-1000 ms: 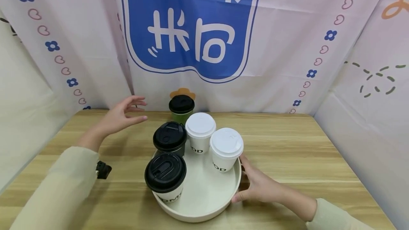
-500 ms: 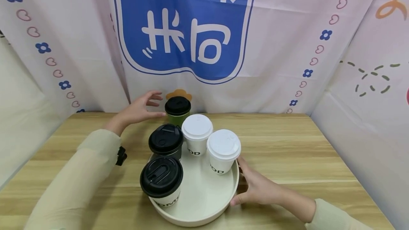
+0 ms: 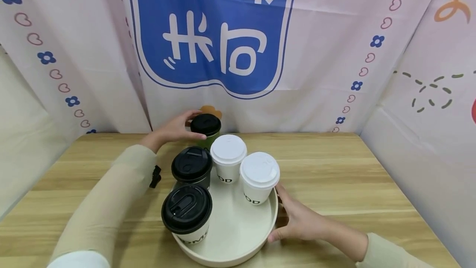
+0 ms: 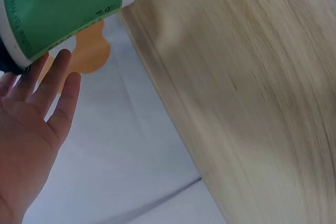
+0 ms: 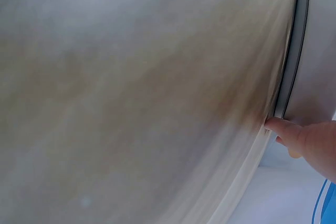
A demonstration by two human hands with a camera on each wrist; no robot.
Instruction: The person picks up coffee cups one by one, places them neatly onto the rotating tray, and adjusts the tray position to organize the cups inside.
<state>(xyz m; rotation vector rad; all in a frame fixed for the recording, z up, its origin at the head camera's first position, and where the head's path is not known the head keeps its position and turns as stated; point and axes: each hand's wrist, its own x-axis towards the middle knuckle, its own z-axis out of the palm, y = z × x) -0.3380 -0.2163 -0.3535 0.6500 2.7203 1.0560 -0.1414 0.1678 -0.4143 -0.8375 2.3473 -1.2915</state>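
Observation:
My left hand [image 3: 174, 130] is at a green paper cup [image 3: 213, 139] with a black lid, at the table's back edge. Its thumb lies across the cup's front, while the fingers reach behind. The left wrist view shows those fingers extended beside the lid end of the green cup [image 4: 65, 11], with a gap at the palm. My right hand [image 3: 302, 219] rests, thumb and fingers spread, against the outer side of a round cream tray [image 3: 238, 237]. On the tray stand two white-lidded cups [image 3: 227, 152] [image 3: 259, 173] and two black-lidded cups [image 3: 191, 166] [image 3: 187, 210].
A wooden table [image 3: 331, 168] carries everything. Behind it hangs a white cloth with a blue printed sign [image 3: 212, 40], close to the green cup. More pale cloth [image 3: 439, 144] walls the right side. The tray's cups crowd its left and back rim.
My left hand has moved right across the table's back and come around the green cup. The right hand stays at the tray's side. The whole view has shifted slightly.

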